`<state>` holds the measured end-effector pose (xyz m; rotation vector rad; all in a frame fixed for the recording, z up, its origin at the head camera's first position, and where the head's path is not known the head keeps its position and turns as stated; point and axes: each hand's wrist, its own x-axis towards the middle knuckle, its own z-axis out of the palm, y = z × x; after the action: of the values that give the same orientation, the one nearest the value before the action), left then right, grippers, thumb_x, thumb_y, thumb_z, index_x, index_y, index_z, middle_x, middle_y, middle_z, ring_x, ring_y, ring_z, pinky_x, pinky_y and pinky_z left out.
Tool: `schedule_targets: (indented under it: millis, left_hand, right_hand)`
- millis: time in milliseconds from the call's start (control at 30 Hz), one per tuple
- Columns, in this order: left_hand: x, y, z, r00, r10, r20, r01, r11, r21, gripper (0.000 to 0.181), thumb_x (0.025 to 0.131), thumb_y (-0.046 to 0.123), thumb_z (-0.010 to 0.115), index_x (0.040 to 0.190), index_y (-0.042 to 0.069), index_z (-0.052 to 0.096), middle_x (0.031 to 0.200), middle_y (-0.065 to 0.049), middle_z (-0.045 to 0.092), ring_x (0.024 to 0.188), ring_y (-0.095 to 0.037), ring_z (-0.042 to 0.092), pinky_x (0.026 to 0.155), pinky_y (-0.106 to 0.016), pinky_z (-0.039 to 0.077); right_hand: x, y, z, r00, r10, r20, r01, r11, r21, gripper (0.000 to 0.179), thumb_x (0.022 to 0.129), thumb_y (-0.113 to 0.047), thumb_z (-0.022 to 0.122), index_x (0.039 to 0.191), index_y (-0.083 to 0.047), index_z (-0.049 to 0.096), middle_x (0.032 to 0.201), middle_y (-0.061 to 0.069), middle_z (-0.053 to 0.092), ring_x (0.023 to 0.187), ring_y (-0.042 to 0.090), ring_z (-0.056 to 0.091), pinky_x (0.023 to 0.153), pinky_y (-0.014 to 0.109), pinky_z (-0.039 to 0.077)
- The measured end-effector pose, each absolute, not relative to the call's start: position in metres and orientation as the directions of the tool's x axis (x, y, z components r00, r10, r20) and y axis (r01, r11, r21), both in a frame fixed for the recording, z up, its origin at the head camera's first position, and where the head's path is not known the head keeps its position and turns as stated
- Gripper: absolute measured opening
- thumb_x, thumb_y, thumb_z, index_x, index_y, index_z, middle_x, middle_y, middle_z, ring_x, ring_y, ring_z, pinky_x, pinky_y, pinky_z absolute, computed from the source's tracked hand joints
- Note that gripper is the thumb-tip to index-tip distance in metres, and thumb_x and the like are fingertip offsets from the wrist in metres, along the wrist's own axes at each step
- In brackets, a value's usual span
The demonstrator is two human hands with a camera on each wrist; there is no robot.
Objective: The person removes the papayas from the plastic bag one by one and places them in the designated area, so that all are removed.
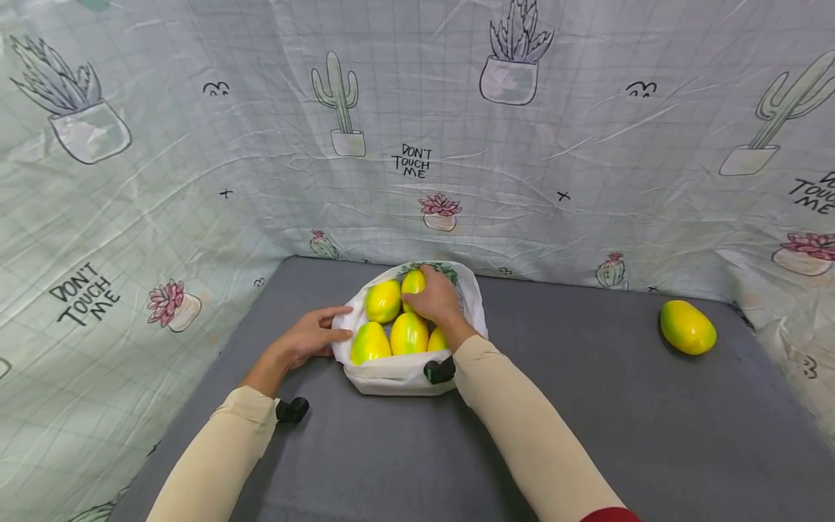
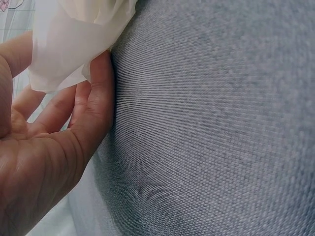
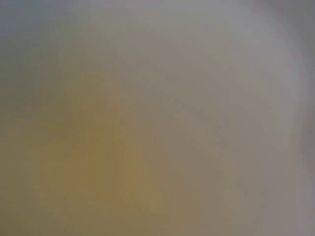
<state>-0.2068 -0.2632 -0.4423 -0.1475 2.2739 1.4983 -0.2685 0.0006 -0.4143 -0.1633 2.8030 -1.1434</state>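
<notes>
A white bag (image 1: 407, 377) with its mouth open upward sits on the grey table, and several yellow-green mangoes (image 1: 409, 333) lie in it. My left hand (image 1: 312, 337) pinches the bag's left rim; the left wrist view shows the white edge between thumb and fingers, low against the tabletop. Inside the bag, toward its back, my right hand (image 1: 435, 297) grips a mango (image 1: 413, 281), with the fingertips partly hidden behind the fruit. The right wrist view is only a blur of yellow and pale grey.
One more mango (image 1: 688, 328) lies at the far right of the grey table (image 1: 574, 406). A pale cloth printed with cacti (image 1: 417, 109) hangs behind the table and along its left and right sides. Small black cameras (image 1: 292, 410) are worn at both wrists.
</notes>
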Motion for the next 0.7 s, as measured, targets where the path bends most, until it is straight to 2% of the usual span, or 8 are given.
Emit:
schedule_targets:
  millis: [167,433,700]
  left_hand:
    - [-0.206,-0.261,-0.442,-0.907,0.135,-0.398,-0.311,0.421,0.852,0.068,0.098,0.02,0.072,0.16,0.017,0.043,0.158,-0.023,0.047,0.116,-0.026,0.065,0.088,-0.037,0.061]
    - [-0.207,-0.261,-0.444,-0.904,0.12,-0.411,-0.326,0.429,0.842,0.069,0.098,0.021,0.072,0.16,0.018,0.043,0.161,-0.023,0.044,0.119,-0.028,0.064,0.088,-0.036,0.061]
    - [-0.208,-0.263,-0.444,-0.906,0.129,-0.403,-0.314,0.431,0.846,0.069,0.098,0.023,0.072,0.161,0.017,0.042,0.16,-0.023,0.045,0.116,-0.025,0.064,0.088,-0.036,0.061]
  right_hand:
    - [-0.269,0.005,-0.415,-0.991,-0.122,-0.053,-0.049,0.707,-0.706,0.075,0.092,-0.026,0.075,0.159,-0.015,0.043,0.153,0.016,0.054,0.135,0.037,0.054,0.111,0.051,0.049]
    - [-0.265,0.01,-0.407,-0.989,-0.149,0.008,-0.116,0.727,-0.677,0.075,0.089,-0.026,0.079,0.157,-0.016,0.046,0.15,0.012,0.058,0.129,0.034,0.058,0.108,0.049,0.051]
    - [-0.255,0.015,-0.395,-0.985,-0.152,0.085,-0.17,0.739,-0.651,0.075,0.088,-0.026,0.081,0.156,-0.018,0.048,0.152,0.01,0.055,0.123,0.033,0.06,0.1,0.048,0.055]
